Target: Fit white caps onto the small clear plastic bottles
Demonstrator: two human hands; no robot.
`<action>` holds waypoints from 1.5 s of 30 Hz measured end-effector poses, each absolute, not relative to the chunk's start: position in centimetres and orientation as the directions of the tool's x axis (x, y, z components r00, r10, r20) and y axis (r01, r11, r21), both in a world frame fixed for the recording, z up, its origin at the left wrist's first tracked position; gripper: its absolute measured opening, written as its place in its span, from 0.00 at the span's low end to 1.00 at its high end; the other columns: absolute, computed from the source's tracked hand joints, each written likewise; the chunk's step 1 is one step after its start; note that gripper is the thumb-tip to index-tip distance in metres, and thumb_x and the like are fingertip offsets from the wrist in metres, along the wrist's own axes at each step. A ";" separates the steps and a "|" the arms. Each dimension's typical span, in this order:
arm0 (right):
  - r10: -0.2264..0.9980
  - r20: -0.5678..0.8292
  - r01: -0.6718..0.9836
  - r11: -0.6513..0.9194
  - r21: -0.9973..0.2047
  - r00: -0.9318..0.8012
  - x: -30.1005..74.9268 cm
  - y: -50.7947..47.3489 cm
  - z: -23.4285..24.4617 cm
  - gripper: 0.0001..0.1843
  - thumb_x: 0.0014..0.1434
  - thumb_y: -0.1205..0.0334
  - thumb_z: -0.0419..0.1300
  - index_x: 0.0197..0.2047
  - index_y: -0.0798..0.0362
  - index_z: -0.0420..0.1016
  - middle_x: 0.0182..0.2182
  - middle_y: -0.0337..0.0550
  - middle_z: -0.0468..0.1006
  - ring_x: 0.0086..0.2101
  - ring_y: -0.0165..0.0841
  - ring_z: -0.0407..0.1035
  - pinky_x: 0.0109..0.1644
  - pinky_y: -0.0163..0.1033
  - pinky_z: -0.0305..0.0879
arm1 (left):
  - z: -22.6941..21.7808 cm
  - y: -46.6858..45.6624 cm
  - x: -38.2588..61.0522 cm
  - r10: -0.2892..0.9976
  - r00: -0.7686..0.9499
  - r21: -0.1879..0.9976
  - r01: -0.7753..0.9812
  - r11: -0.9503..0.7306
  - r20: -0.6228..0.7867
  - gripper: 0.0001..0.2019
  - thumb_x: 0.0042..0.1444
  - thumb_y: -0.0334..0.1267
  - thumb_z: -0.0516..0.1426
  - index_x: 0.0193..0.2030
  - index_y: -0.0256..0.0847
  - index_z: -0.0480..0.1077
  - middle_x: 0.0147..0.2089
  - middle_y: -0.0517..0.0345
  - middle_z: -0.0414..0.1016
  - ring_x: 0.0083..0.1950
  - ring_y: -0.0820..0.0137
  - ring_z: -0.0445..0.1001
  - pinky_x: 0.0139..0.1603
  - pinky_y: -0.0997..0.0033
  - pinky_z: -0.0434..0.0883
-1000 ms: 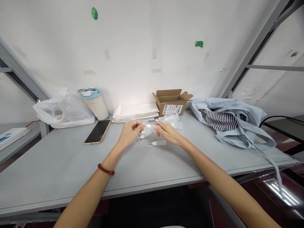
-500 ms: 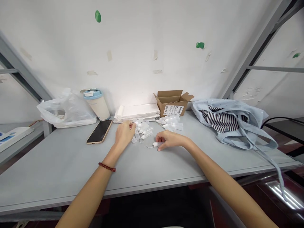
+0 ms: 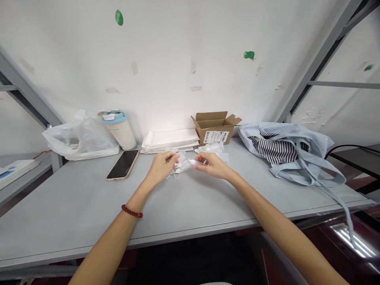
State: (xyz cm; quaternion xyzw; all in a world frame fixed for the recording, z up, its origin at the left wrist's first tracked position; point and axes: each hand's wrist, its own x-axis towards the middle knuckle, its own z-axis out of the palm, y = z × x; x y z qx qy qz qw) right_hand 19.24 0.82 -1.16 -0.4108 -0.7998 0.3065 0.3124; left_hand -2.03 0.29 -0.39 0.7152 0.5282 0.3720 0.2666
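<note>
A small clear squeeze bottle with a white tip (image 3: 194, 162) is pinched in my right hand (image 3: 215, 165), its tip pointing left. My left hand (image 3: 162, 168) is closed, thumb and fingertips pressed together just left of that tip. Whatever lies between those fingertips is too small to make out. Beneath and between both hands is a loose pile of similar clear bottles (image 3: 183, 165) with thin white strands, partly hidden by the fingers. A second group of clear bottles (image 3: 212, 148) lies behind my right hand.
White flat packets (image 3: 170, 138) are stacked at the back beside an open cardboard box (image 3: 212, 132). To the left are a phone (image 3: 123, 165), a tumbler (image 3: 120, 132) and a white plastic bag (image 3: 80, 136). A light blue cloth bag (image 3: 285, 146) lies at right.
My right hand has lifted its bottle up and away from me, over the pile. My left hand has shifted right, and the two hands are now closer together.
</note>
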 end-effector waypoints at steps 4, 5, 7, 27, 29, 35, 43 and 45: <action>0.851 0.313 0.470 0.500 -0.728 -0.421 19.2 0.9 -1.2 0.09 0.53 0.58 0.59 0.33 0.55 0.69 0.29 0.40 0.73 0.31 0.30 0.65 0.34 0.35 0.58 | -0.5 0.1 -1.6 0.963 0.203 0.804 0.535 -0.259 0.176 0.19 0.56 0.50 0.49 0.27 0.37 0.70 0.21 0.60 0.69 0.23 0.72 0.67 0.24 0.75 0.62; 0.851 0.320 0.472 0.503 -0.724 -0.417 19.2 0.9 -1.3 0.09 0.53 0.58 0.59 0.33 0.55 0.69 0.29 0.40 0.73 0.31 0.30 0.64 0.34 0.35 0.57 | -0.6 0.2 -1.6 0.963 0.211 0.814 0.521 -0.255 0.167 0.20 0.56 0.51 0.49 0.27 0.37 0.70 0.21 0.60 0.69 0.23 0.72 0.67 0.24 0.75 0.62; 0.851 0.323 0.475 0.505 -0.721 -0.414 19.2 1.0 -1.3 0.09 0.52 0.58 0.59 0.33 0.55 0.68 0.29 0.40 0.73 0.30 0.30 0.64 0.33 0.35 0.57 | -0.7 0.3 -1.7 0.961 0.227 0.828 0.499 -0.256 0.161 0.19 0.56 0.50 0.49 0.28 0.37 0.70 0.21 0.59 0.69 0.23 0.72 0.67 0.25 0.75 0.62; 0.830 0.346 0.488 0.542 -0.684 -0.437 19.2 1.0 -1.6 0.07 0.54 0.60 0.57 0.35 0.53 0.65 0.32 0.40 0.71 0.33 0.31 0.63 0.33 0.35 0.55 | -0.3 -0.3 -1.4 0.907 0.381 0.830 0.437 -0.347 0.179 0.17 0.55 0.49 0.51 0.31 0.37 0.71 0.23 0.59 0.69 0.23 0.73 0.67 0.23 0.76 0.61; 0.831 0.343 0.485 0.539 -0.688 -0.437 19.1 0.9 -1.6 0.07 0.54 0.59 0.57 0.35 0.53 0.65 0.32 0.40 0.71 0.33 0.31 0.63 0.33 0.35 0.55 | -0.2 -0.4 -1.4 0.905 0.384 0.828 0.436 -0.352 0.182 0.17 0.55 0.50 0.51 0.31 0.38 0.72 0.23 0.60 0.69 0.23 0.73 0.67 0.23 0.76 0.61; 0.827 0.349 0.481 0.546 -0.685 -0.441 19.1 0.9 -1.6 0.07 0.54 0.59 0.57 0.35 0.53 0.66 0.31 0.40 0.71 0.32 0.31 0.63 0.33 0.35 0.55 | -0.3 -0.4 -1.3 0.909 0.377 0.827 0.444 -0.345 0.177 0.18 0.55 0.51 0.51 0.32 0.38 0.72 0.22 0.60 0.68 0.23 0.73 0.67 0.22 0.76 0.61; 0.829 0.344 0.472 0.540 -0.697 -0.440 19.1 0.8 -1.5 0.07 0.54 0.60 0.58 0.34 0.53 0.65 0.29 0.38 0.70 0.30 0.30 0.61 0.33 0.35 0.55 | -0.4 -0.3 -1.3 0.907 0.379 0.831 0.433 -0.348 0.183 0.17 0.55 0.49 0.51 0.30 0.38 0.71 0.23 0.60 0.69 0.23 0.73 0.67 0.24 0.75 0.62; 0.828 0.347 0.473 0.542 -0.695 -0.440 19.1 0.7 -1.4 0.07 0.53 0.60 0.58 0.34 0.53 0.65 0.28 0.38 0.69 0.29 0.30 0.61 0.33 0.35 0.54 | -0.4 -0.3 -1.3 0.902 0.389 0.828 0.433 -0.357 0.185 0.16 0.55 0.48 0.51 0.30 0.38 0.71 0.23 0.60 0.68 0.24 0.73 0.67 0.25 0.75 0.62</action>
